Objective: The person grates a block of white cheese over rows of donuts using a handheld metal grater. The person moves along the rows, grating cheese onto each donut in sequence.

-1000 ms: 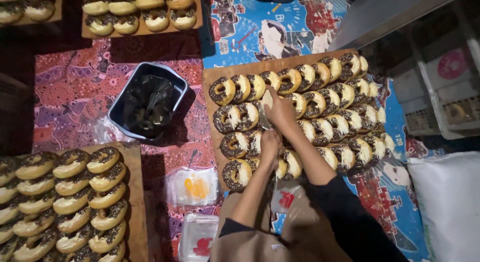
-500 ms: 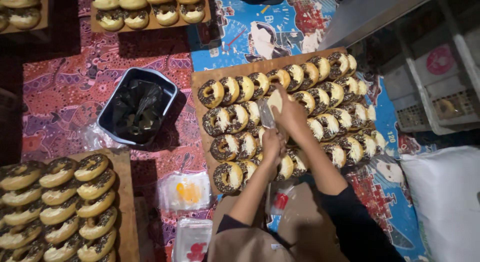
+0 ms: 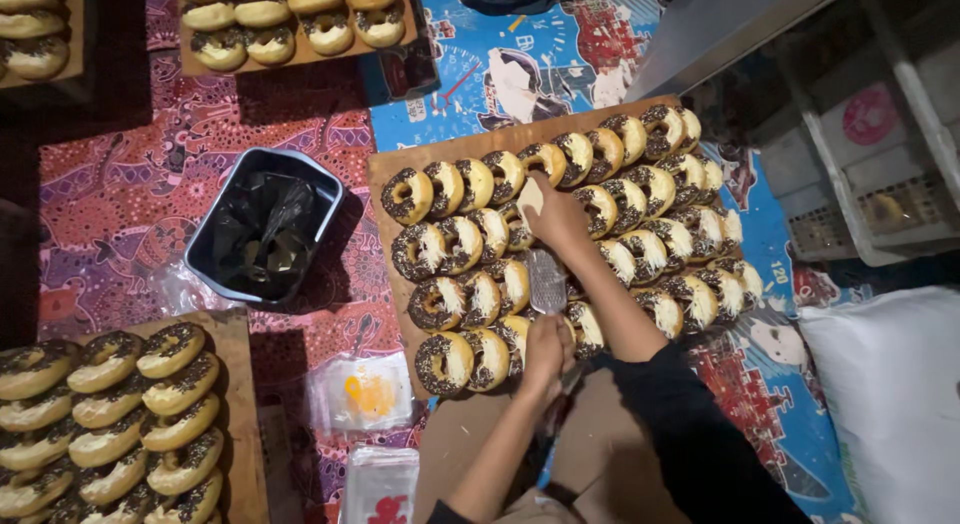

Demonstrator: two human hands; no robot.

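Over wooden board (image 3: pixel 400 184), left hand (image 3: pixel 548 346) holds grater (image 3: pixel 546 280) pointing away lengthwise.

I saw a small clear plastic bag (image 3: pixel 362 392) lying on the patterned cloth, just below the black tub. It had something orange and yellow inside. Below it, at the bottom edge, lay a second clear plastic packet (image 3: pixel 380 486) with a red mark on it. Far to the right, behind a white frame, sat a round pink label (image 3: pixel 868 114). Near the top, between two wooden boards, stood a small dark box (image 3: pixel 403 72) with red on its side.
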